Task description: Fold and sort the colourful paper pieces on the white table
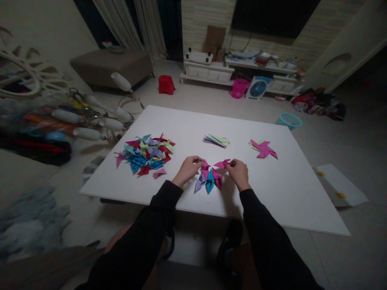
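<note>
Both my hands rest on a white table (290, 193) near its front edge. My left hand (189, 169) is closed, its fingertips pinching a joined cluster of folded paper pieces (209, 179) in pink, purple and blue. My right hand (238, 173) is closed on a single pink folded paper piece (222, 163), held against the top of that cluster. The cluster lies flat between the two hands.
A heap of several colourful folded paper pieces (146, 155) lies at the table's left. A small stack of folded papers (216, 140) sits at the centre back, a pink paper pinwheel (263, 149) at the right. A white lamp-like stand (99, 114) stands left of the table.
</note>
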Tool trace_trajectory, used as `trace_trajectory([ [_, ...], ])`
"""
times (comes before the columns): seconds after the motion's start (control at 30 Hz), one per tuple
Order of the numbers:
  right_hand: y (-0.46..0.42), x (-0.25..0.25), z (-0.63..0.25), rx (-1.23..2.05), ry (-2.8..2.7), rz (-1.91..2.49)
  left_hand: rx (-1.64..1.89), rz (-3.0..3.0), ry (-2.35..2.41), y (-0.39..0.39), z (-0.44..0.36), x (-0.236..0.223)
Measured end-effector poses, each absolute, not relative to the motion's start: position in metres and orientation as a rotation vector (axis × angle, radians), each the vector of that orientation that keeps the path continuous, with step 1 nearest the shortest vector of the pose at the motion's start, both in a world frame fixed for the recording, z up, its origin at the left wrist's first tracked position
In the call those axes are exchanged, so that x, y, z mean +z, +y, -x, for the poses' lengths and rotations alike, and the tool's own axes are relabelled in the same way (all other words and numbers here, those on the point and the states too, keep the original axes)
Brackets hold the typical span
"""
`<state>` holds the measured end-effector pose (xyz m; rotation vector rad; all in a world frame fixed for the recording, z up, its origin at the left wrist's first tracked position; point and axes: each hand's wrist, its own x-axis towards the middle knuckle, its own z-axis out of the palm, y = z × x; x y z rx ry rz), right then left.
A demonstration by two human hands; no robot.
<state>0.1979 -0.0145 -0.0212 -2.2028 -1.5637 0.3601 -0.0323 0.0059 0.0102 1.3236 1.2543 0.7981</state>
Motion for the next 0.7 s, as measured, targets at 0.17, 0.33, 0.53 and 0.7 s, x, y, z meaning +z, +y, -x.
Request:
trace_trajectory([
  [0.17, -0.014, -0.027, -0.192, 0.323, -1.563, 2.221, 0.802, -1.321, 1.213, 0.002, 0.032, 0.005],
  [0.33, -0.016, -0.03, -0.186, 0.301, -1.615, 2.206, 0.77, -1.388, 1.215, -0.005, 0.032, 0.004],
  [0.53, -0.016, -0.036, -0.182, 0.287, -1.735, 2.19, 0.668, -1.709, 1.332, -0.008, 0.032, 0.004],
  [0.7, -0.016, -0.032, -0.176, 0.388, -1.78, 2.111, 0.659, -1.766, 1.326, -0.007, 0.032, 0.001],
])
